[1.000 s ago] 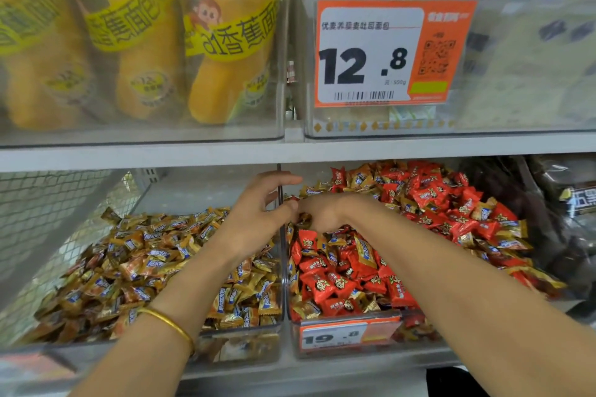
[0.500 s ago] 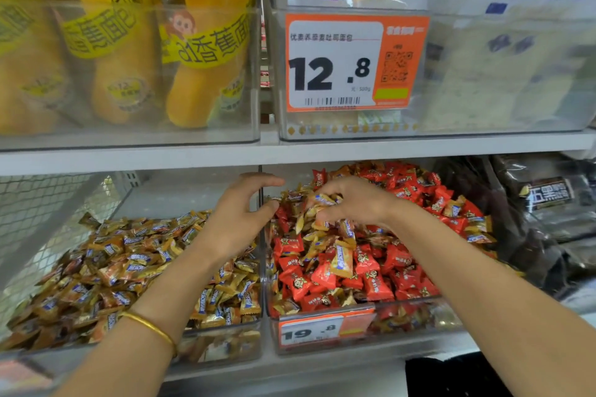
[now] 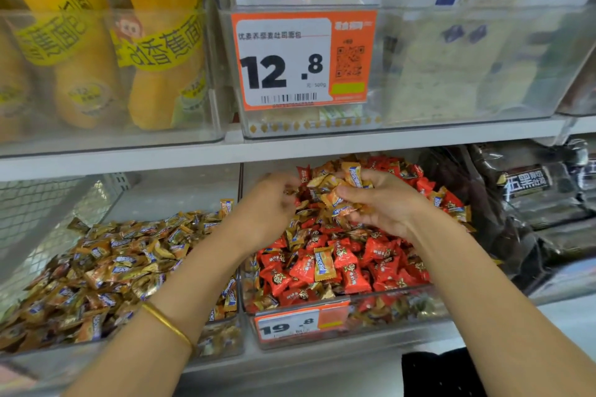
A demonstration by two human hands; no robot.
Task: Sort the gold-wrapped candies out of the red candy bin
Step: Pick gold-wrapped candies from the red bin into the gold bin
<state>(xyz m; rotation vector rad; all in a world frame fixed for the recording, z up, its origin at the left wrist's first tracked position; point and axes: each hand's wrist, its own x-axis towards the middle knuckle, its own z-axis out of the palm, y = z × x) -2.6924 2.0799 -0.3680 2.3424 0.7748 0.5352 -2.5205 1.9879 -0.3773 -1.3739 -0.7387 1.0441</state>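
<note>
Candies (image 3: 350, 175) wrapped in gold sit bunched in the right hand (image 3: 387, 206), its fingers curled round them above the red candy bin (image 3: 380, 313) — likely gathered for the gold bin (image 3: 222, 335) alongside — while the blurred left hand (image 3: 266, 206) shows no readable grip.

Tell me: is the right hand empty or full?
Full. The right hand curls round a bunch of gold-wrapped candies, above the red candy bin.

Yellow banana-cake packs (image 3: 96, 58), orange 12.8 price tag (image 3: 303, 60), white bread bags (image 3: 483, 42), dark packets (image 3: 529, 196).
</note>
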